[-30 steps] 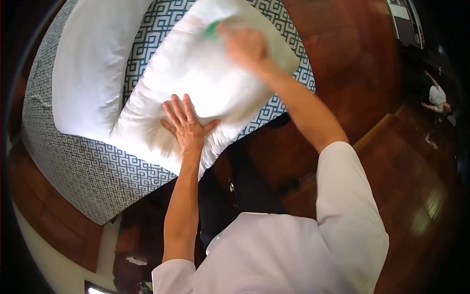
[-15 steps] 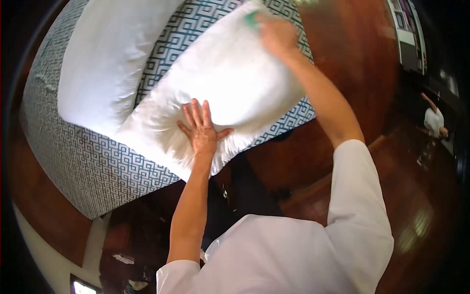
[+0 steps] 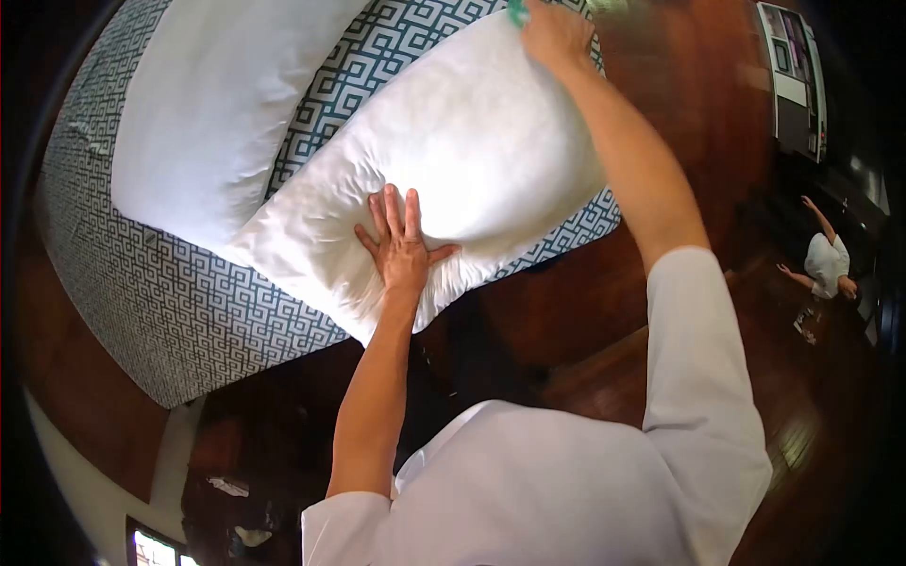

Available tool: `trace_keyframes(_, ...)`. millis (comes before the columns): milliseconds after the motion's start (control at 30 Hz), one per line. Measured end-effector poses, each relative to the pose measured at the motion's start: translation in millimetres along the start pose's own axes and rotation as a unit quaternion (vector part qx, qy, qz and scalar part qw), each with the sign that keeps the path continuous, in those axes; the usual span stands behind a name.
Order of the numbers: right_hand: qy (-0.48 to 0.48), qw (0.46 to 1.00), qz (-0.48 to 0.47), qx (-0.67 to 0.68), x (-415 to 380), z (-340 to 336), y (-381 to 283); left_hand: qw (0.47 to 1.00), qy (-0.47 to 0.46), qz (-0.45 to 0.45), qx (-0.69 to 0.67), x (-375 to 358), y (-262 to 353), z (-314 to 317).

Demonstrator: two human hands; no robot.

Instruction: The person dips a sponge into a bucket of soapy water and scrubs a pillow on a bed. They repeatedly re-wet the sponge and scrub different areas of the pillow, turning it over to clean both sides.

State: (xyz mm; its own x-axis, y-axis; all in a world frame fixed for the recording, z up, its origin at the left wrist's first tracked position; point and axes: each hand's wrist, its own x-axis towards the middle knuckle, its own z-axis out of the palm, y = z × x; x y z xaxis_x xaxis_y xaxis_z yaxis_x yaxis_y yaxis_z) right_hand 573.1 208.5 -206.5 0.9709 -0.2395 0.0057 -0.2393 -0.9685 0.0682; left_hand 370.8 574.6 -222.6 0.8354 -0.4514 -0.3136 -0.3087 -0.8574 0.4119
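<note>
A plump white pillow (image 3: pixel 491 123) lies at a slant on the bed with a teal-and-white geometric patterned cover (image 3: pixel 226 321). My left hand (image 3: pixel 403 253) presses flat on its near end, fingers spread, and the fabric wrinkles around it. At the pillow's far right end, my right hand (image 3: pixel 559 36) is closed around a small green object (image 3: pixel 517 11). Most of that object is hidden by the fingers and cut off by the top of the view, so its kind cannot be made out. A second white pillow (image 3: pixel 203 123) lies to the left, its lower corner close to the first.
The bed's edge runs below the pillows, above a dark reddish wood floor (image 3: pixel 604 368). At the upper right stands a white-framed shelf or case (image 3: pixel 793 80). Below it, a small figure in white (image 3: pixel 828 262) shows against a dark surface, perhaps a reflection.
My right hand has moved up and slightly right with the green object, toward the pillow's far corner. My left hand stays pressed on the same spot; the whole view has shifted slightly.
</note>
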Motion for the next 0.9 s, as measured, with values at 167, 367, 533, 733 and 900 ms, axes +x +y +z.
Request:
trace_keyframes(167,0.036,0.996,-0.078,0.039,-17.4,-47.2,-117.6,1.000,0.007,-0.004,-0.012,0.3,-1.9,4.2)
trace_keyframes(367,-0.017,0.999,-0.027,-0.039,-46.3,14.7,-28.8,1.000,-0.013,-0.012,-0.012,1.5,0.8,5.7)
trace_keyframes(533,0.121,0.991,0.020,0.046,-14.5,-48.7,-18.1,0.999,0.002,-0.017,-0.045,2.8,-4.4,11.0)
trace_keyframes(733,0.016,0.974,-0.174,0.147,-76.9,-53.8,-140.4,0.999,0.033,0.006,-0.020,1.6,-3.1,13.9)
trace_keyframes(900,-0.018,0.997,0.074,0.011,-15.2,37.7,4.5,1.000,0.007,-0.007,0.002,1.0,3.8,2.6)
